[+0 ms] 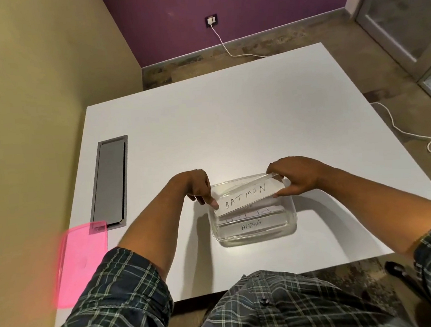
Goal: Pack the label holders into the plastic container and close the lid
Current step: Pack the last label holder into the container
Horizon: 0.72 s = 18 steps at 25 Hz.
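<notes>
my left hand [198, 188] and right hand [295, 176] pinch the ends of the batman label holder [246, 196] above the clear container [291, 224], others already inside, pink lid [83, 261] lying unused on the table [232, 125].

White table [232, 125]; clear container [290, 231] near its front edge; pink lid [80, 264], blurred, seemingly at left edge.

Clear "BATMAN" label holder [246, 195] tilted over open clear container [290, 210] with "ALPHA" holder [251, 225] inside; pink lid [81, 261] far left.
</notes>
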Motion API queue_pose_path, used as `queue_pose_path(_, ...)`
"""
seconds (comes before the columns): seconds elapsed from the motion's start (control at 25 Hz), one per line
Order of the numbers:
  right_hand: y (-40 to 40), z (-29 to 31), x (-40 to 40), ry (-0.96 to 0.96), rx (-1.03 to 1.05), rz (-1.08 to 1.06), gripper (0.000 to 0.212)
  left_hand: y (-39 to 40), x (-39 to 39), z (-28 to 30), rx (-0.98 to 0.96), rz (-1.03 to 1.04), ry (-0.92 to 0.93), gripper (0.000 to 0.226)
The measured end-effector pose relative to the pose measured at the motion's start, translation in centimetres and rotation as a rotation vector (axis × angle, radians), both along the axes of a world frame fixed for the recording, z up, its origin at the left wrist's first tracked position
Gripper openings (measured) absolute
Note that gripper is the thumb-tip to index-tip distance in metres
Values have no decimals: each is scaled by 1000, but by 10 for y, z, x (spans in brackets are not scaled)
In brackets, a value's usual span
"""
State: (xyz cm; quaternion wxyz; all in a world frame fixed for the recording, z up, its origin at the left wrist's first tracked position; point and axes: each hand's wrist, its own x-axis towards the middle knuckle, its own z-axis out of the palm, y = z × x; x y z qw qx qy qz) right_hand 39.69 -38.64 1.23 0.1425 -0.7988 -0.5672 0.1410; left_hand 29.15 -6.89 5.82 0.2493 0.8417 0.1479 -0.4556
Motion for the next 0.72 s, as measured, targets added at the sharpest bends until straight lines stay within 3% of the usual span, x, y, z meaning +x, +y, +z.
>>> queue_pose_path(0.28, 16, -11, -15, -306, -152, 87, 54, -24, -4, -20, 214, -237, -136, 36)
queue_pose_path(0.4, 25, -14, -20, -415, -255, 200, 37, -31, -13, -27, 318, -324, -219, 28)
queue_pose_path(0.52, 28, -18, -23, -450, -328, 203, 16, -37, -17, -28, 377, -383, -283, 26)
queue_pose_path(0.72, 38, -21, -22, -418, -455, 157, 15, -40, -19, -32, 445, -437, -320, 32)
